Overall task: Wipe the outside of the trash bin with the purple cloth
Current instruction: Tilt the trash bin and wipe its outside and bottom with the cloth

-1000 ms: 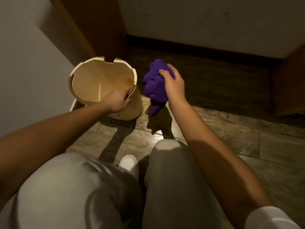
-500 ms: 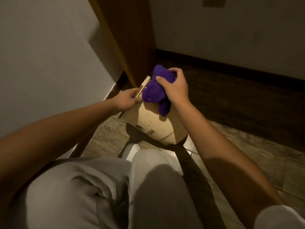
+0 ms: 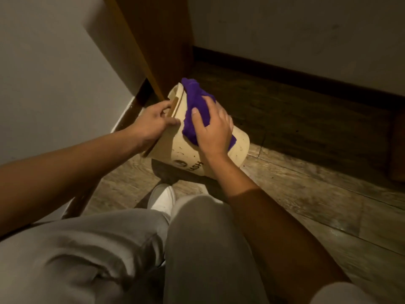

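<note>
A cream trash bin (image 3: 237, 148) lies tipped on its side above the floor, its open mouth turned left and its base to the right. Dark lettering shows on its lower side. My left hand (image 3: 153, 122) grips the rim at the mouth. The purple cloth (image 3: 194, 106) is spread over the bin's upper side, from the rim down toward the middle. My right hand (image 3: 213, 130) lies flat on the cloth and presses it against the bin's outer wall.
A brown wooden door edge (image 3: 157, 47) stands just behind the bin, touching or nearly touching its rim. A pale wall (image 3: 50, 62) runs along the left. Wood-look floor (image 3: 306, 194) stretches right. My knees and a white shoe (image 3: 163, 198) are below the bin.
The bin went from upright on the floor to tipped on its side. My right hand brought the bunched cloth onto its outer wall and flattened over it; my left hand kept hold of the rim.
</note>
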Available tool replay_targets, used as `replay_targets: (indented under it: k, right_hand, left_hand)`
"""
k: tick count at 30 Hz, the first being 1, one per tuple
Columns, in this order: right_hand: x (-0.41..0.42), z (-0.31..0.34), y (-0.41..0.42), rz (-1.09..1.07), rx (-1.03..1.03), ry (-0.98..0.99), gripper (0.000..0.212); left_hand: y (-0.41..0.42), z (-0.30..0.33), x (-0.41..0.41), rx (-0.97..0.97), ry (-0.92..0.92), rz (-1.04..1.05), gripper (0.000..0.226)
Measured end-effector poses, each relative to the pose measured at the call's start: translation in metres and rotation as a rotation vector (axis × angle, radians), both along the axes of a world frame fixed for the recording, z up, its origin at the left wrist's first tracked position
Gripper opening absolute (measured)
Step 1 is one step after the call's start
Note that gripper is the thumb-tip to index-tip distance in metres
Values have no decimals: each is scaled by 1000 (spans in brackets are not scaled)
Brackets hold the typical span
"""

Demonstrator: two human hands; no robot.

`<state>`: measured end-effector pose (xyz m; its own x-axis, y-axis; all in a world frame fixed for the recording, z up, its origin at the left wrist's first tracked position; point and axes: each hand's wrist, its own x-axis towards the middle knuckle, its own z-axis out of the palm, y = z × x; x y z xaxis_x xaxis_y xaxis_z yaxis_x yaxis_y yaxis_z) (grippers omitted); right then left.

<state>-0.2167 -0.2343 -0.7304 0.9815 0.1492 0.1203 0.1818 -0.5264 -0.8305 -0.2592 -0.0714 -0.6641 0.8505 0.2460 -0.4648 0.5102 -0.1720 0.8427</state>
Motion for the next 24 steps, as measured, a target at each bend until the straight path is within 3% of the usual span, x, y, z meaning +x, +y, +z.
replay_targets:
  k: [3,8,11,14,18,21,24]
  right_hand:
    - [5,-31,-35,-111,-27,87,51]
    - [3,-71,-92,-315,66,292,49]
    - [23,-55,-85,-366,164,424,44]
    - [27,-16,-50,-162,304,380,40]
    - [1,20,7,117,282,129,48]
    - [6,11,6,70,216,52,54]
    - [16,-20,-27,-91,221,168,51]
  left_hand:
    - [1,-4,-11,27,49,41,63]
    - [-24,-3,-27,-41,129,31,45]
    - [-35,4,-16,58,85,-5,56]
    - [-38,12,-2,105,82,4,71]
    - [-43,13,10,81,3,-14,60]
    - [-39,11,20,108,-16,-22,58]
    - [-35,5,20,171,1,-34,55]
